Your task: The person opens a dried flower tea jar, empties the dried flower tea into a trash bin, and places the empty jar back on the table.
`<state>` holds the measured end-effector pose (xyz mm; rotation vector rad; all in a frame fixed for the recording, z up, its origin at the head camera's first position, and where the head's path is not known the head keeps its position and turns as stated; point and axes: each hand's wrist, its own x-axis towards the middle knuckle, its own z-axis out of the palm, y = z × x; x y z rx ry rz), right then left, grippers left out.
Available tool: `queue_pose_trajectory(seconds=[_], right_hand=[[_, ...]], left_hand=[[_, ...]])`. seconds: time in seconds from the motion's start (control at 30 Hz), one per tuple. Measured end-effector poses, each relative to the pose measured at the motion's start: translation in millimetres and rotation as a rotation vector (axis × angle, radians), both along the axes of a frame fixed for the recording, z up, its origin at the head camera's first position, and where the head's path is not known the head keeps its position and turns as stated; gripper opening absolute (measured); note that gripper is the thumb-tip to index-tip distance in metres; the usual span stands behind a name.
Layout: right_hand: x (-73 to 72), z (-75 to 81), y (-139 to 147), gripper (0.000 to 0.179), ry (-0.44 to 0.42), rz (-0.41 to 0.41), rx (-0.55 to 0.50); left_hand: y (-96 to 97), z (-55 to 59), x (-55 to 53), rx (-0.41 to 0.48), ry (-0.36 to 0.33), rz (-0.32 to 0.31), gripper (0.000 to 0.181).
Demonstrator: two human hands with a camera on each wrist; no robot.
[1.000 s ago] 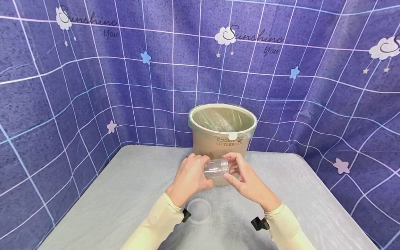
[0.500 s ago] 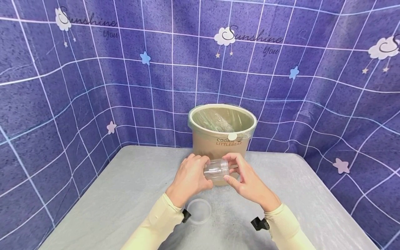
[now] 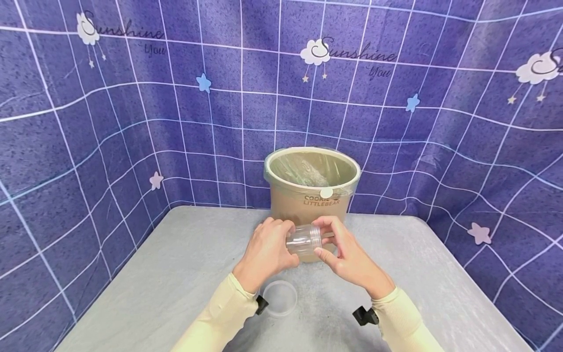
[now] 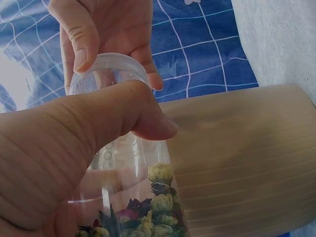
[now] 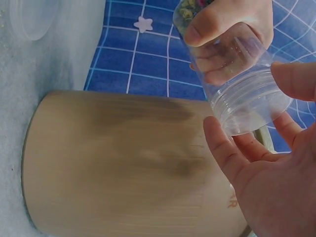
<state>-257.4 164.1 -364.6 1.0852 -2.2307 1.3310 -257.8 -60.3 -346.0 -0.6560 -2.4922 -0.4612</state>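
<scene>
Lying on its side in the air, a clear plastic jar (image 3: 303,239) is held between both hands in front of the bin. My left hand (image 3: 267,249) grips its body, thumb wrapped across it in the left wrist view. Dried flower buds (image 4: 153,217), yellowish and dark red, sit toward the jar's bottom end. The fingertips and thumb of my right hand (image 3: 345,254) hold the threaded neck (image 5: 247,103), spread around the lidless mouth. A clear round lid (image 3: 279,298) lies on the table near my left wrist.
A beige bin (image 3: 283,198) with a clear plastic liner stands on the grey table (image 3: 189,254), just behind the hands. Blue-purple grid-patterned cloth (image 3: 176,127) rises behind and on both sides of the table.
</scene>
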Motion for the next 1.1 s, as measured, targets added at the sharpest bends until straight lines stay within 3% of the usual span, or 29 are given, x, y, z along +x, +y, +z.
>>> queue_pose_trajectory(seconds=[0.47,1.1], right_hand=[[0.9,1.4,-0.3,0.056,0.013,-0.023,0.009],[0.2,-0.9,-6.2,0.045,0.004,-0.124,0.006]], left_hand=[[0.1,-0.2,-0.2,0.001,0.01,0.0,0.046],[0.5,-1.8,-0.2,0.001,0.038,0.002,0.046]])
